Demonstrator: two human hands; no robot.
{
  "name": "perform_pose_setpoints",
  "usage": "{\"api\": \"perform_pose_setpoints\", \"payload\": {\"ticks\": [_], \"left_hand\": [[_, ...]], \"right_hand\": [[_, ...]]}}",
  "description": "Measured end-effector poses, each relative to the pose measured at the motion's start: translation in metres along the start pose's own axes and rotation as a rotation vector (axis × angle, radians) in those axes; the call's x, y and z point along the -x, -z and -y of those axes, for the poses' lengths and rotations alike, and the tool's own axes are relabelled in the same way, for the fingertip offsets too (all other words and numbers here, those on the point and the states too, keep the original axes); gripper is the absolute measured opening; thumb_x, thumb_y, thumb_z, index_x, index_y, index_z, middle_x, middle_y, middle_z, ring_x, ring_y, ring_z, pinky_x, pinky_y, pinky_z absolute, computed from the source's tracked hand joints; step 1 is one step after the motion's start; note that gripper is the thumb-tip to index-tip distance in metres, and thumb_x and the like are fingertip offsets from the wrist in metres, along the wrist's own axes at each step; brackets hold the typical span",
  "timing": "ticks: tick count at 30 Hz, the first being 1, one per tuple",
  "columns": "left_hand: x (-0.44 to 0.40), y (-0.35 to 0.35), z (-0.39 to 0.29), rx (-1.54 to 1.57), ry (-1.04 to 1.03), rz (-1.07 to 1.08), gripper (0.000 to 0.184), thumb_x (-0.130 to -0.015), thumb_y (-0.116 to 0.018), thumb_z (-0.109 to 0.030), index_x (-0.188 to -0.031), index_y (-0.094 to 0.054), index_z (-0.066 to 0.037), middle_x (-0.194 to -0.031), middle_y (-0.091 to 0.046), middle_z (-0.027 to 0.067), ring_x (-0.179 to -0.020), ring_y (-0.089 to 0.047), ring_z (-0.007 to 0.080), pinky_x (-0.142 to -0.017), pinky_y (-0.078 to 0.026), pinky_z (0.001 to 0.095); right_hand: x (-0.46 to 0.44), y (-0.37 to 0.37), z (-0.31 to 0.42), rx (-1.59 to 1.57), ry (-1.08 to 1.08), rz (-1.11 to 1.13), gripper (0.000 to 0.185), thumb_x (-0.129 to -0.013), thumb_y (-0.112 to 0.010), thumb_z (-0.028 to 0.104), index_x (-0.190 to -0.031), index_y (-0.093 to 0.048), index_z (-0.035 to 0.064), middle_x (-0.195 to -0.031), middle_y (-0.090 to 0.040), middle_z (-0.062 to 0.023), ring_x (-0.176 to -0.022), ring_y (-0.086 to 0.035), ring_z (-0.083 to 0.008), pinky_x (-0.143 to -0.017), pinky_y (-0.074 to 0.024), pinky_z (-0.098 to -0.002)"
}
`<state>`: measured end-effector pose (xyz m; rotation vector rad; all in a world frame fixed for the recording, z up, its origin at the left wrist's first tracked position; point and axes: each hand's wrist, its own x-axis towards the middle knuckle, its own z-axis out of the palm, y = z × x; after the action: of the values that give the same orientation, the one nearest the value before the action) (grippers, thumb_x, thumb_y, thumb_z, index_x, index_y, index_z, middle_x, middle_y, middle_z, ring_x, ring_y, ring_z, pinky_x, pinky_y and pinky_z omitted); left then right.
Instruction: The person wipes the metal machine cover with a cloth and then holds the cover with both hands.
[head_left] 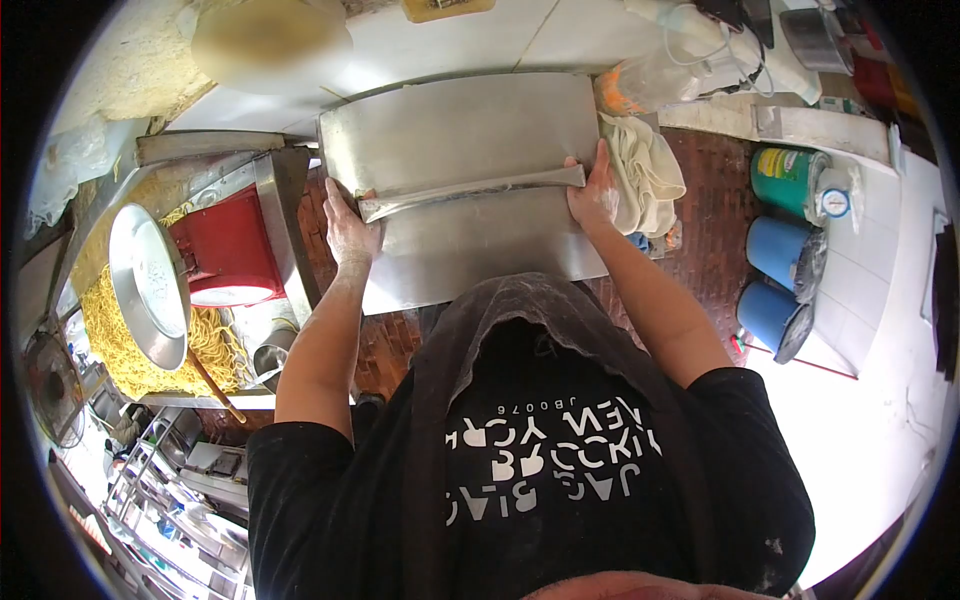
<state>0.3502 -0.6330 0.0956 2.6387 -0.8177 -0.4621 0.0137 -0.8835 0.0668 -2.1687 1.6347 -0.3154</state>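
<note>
A broad stainless-steel surface (460, 130) lies in front of my body. Across its middle runs a long, narrow grey strip (470, 192), slightly bowed; its material is hard to make out. At the strip's left end is my left hand (352, 228), whitened with powder, its thumb by the strip and its fingers along the steel's left side. My right hand (595, 193) closes around the strip's right end, fingers pointing up along the steel's right edge. The undersides of both grips are hidden.
Yellow noodles (110, 335) lie on the left counter under a metal bowl (150, 285), beside a red container (230, 245). A cream cloth (640, 170) sits right of the steel. Blue buckets (775, 250) and a green tub (785, 180) stand at far right.
</note>
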Motion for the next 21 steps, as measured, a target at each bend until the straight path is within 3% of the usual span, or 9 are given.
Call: {"api": "perform_pose_setpoints", "payload": {"ticks": [21], "left_hand": [[-0.0002, 0.0017, -0.0031, 0.01, 0.023, 0.012, 0.099, -0.093, -0.068, -0.051, -0.163, -0.015, -0.005, -0.142, -0.049, 0.0266, -0.125, -0.058, 0.046, -0.101, -0.051, 0.0538]], "right_hand": [[-0.0002, 0.0053, 0.0077, 0.017, -0.023, 0.001, 0.089, -0.097, -0.063, 0.056, -0.16, -0.027, 0.0041, -0.134, -0.058, -0.031, -0.118, -0.059, -0.0482, -0.1, -0.0485, -0.0535]]}}
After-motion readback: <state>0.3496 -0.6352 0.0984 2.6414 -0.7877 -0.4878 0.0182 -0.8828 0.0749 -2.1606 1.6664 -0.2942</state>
